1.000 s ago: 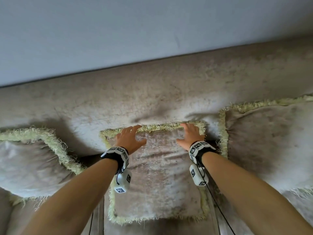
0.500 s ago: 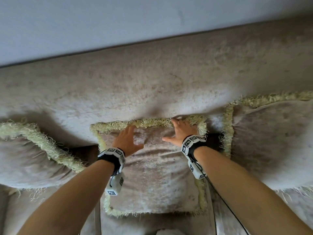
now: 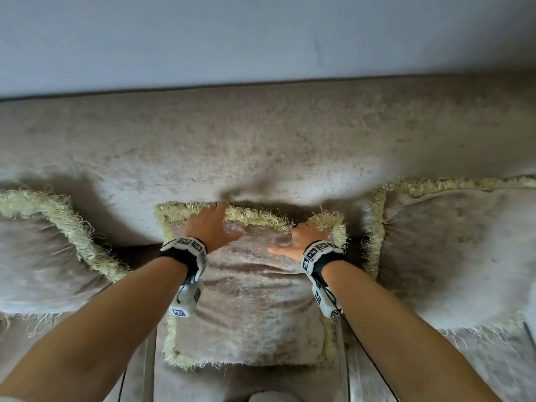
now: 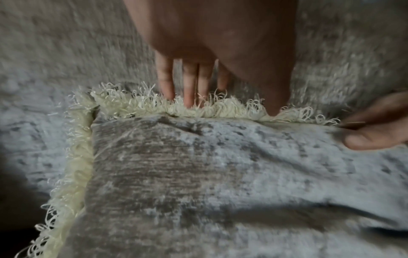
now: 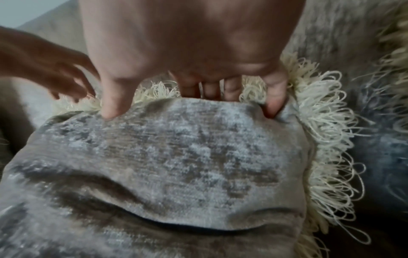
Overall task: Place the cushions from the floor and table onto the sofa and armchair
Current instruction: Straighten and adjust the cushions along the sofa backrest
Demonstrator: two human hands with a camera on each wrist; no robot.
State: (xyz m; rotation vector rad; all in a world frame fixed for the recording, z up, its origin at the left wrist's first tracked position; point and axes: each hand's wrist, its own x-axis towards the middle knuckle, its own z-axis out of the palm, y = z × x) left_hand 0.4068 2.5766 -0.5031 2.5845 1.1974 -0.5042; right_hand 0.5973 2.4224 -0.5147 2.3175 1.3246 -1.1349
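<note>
A taupe velvet cushion with a pale yellow fringe stands on the sofa seat and leans on the backrest. My left hand lies on its top left edge. The left wrist view shows that hand with straight fingers reaching into the fringe of the cushion. My right hand is at the top right corner. In the right wrist view this hand has its fingers curled behind the top edge of the cushion, thumb pressed into the face.
Two larger fringed cushions flank the middle one on the sofa, one at the left and one at the right. A grey wall rises behind the backrest. A strip of sofa seat shows below the cushion.
My left hand has slid up from the cushion's face onto the top fringe. My right hand has curled over the top right edge, and the fringe there has buckled.
</note>
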